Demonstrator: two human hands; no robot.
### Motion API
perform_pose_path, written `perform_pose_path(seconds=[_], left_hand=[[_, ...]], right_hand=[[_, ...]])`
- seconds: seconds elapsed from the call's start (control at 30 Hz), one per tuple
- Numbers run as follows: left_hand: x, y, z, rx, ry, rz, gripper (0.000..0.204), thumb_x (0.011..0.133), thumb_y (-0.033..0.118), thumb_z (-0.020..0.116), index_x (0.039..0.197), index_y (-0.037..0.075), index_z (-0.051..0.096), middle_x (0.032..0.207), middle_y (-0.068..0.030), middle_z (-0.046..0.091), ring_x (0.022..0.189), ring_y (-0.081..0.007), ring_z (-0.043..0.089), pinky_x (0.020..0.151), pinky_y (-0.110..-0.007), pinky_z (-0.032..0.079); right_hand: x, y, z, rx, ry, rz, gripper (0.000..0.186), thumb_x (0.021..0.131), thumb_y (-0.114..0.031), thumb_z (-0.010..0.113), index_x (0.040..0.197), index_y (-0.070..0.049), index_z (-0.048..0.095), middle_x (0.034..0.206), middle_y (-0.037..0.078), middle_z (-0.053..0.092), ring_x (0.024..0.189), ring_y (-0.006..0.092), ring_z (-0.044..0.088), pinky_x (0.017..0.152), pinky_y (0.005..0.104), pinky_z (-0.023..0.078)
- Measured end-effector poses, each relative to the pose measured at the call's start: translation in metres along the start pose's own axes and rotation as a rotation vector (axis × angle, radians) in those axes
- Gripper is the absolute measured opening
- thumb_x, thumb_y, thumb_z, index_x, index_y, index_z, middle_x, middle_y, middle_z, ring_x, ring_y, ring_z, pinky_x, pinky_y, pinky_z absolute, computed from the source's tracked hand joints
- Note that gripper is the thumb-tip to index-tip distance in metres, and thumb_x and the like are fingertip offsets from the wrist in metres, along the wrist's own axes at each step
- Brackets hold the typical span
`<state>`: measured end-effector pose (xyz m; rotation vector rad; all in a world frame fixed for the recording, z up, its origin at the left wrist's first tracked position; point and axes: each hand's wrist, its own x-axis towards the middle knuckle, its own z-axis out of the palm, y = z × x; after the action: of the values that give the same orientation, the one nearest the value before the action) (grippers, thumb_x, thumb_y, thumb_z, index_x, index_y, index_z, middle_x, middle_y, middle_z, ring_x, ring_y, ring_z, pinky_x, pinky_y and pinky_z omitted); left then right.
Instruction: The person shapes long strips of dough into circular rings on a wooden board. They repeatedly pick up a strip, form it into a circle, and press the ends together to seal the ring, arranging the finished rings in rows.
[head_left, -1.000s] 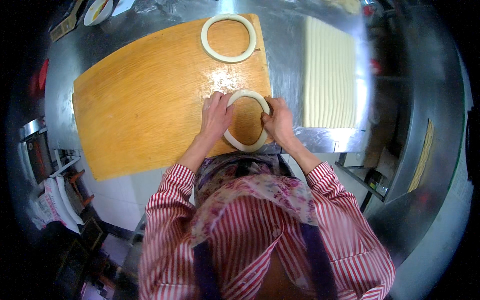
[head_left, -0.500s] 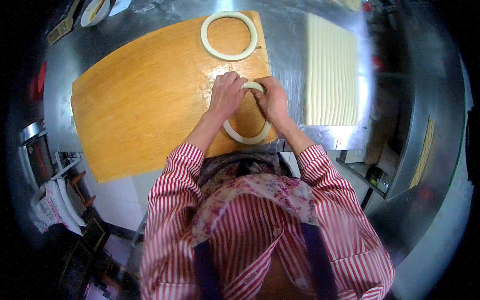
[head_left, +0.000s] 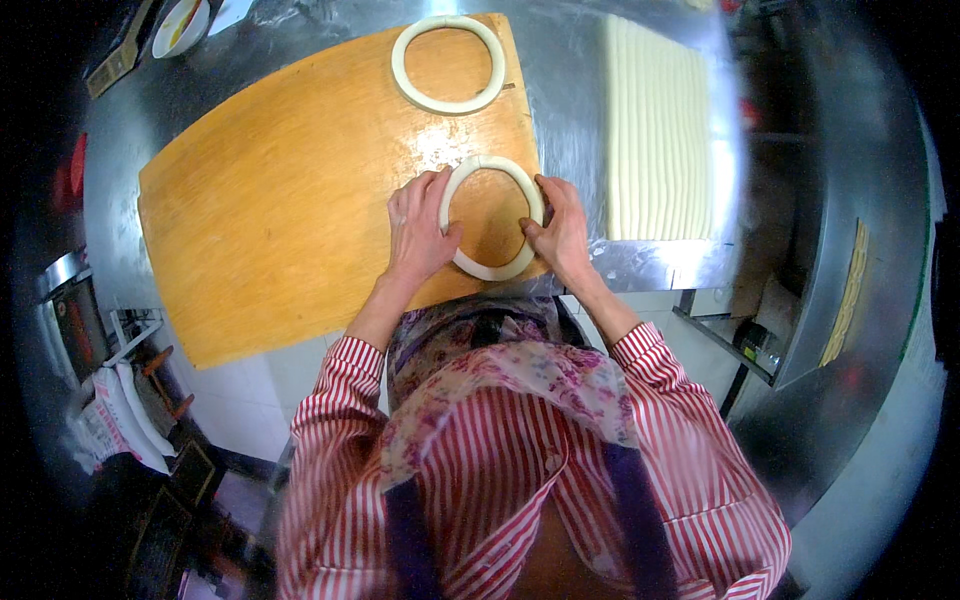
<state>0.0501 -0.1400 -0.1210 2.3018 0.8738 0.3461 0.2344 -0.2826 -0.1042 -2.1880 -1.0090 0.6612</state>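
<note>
One left hand (head_left: 418,225) and one right hand (head_left: 563,232), half-curled, grasp opposite sides of the nearer dough ring (head_left: 495,271) on the wooden board (head_left: 270,190).

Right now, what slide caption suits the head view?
Two hands hold a pale dough ring on a wooden board, a second ring beyond.

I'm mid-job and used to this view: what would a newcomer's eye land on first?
Probably the near pale ring on the wooden board, close to its right edge, with the left hand and right hand at its two sides. Next, the matching far ring at the board's upper right corner, and the block of pale strips lying side by side on the metal table to the right.
</note>
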Motion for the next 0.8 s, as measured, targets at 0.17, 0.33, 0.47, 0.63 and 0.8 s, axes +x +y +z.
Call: perform_pose_path(seconds=[0.17, 0.33, 0.47, 0.63, 0.8], left_hand=[[-0.006, -0.007, 0.011, -0.025, 0.113, -0.013, 0.071, 0.077, 0.008, 0.074, 0.142, 0.006, 0.048, 0.132, -0.0170, 0.051, 0.126, -0.0346, 0.046, 0.111, -0.049, 0.030], [0.010, 0.000, 0.018, 0.039, 0.185, 0.003, 0.059, 0.081, 0.014, 0.076, 0.135, 0.007, 0.055, 0.125, -0.0148, 0.057, 0.120, -0.0333, 0.052, 0.105, -0.047, 0.035], [0.028, -0.008, 0.027, 0.104, 0.242, 0.055, 0.050, 0.081, 0.017, 0.077, 0.127, 0.008, 0.062, 0.116, -0.0124, 0.060, 0.112, -0.0312, 0.056, 0.098, -0.045, 0.039], [0.029, -0.017, 0.033, 0.082, 0.263, 0.065, 0.049, 0.079, 0.018, 0.078, 0.124, 0.010, 0.063, 0.114, -0.0117, 0.061, 0.109, -0.0312, 0.057, 0.097, -0.045, 0.039], [0.024, -0.016, 0.027, 0.066, 0.244, 0.056, 0.049, 0.080, 0.015, 0.078, 0.126, 0.009, 0.063, 0.115, -0.0110, 0.059, 0.111, -0.0297, 0.055, 0.100, -0.045, 0.037]], right_hand=[[-0.001, 0.014, 0.004, -0.070, 0.048, -0.086, 0.065, 0.073, -0.009, 0.082, 0.132, 0.002, 0.057, 0.127, 0.019, 0.057, 0.114, 0.0346, 0.059, 0.097, 0.0401, 0.051], [0.023, -0.007, 0.010, -0.109, 0.141, -0.100, 0.059, 0.077, -0.017, 0.083, 0.127, 0.003, 0.061, 0.125, 0.019, 0.059, 0.113, 0.0357, 0.059, 0.098, 0.0412, 0.049], [0.049, -0.005, 0.021, -0.167, 0.181, -0.116, 0.055, 0.076, -0.018, 0.083, 0.123, 0.001, 0.063, 0.121, 0.017, 0.059, 0.116, 0.0354, 0.056, 0.101, 0.0428, 0.047], [0.054, 0.000, 0.023, -0.093, 0.151, -0.095, 0.052, 0.076, -0.017, 0.083, 0.121, 0.001, 0.064, 0.123, 0.017, 0.059, 0.114, 0.0358, 0.057, 0.099, 0.0434, 0.048], [0.049, 0.018, 0.020, -0.042, 0.129, -0.097, 0.052, 0.075, -0.012, 0.081, 0.122, 0.001, 0.064, 0.124, 0.019, 0.059, 0.114, 0.0362, 0.058, 0.100, 0.0428, 0.048]])
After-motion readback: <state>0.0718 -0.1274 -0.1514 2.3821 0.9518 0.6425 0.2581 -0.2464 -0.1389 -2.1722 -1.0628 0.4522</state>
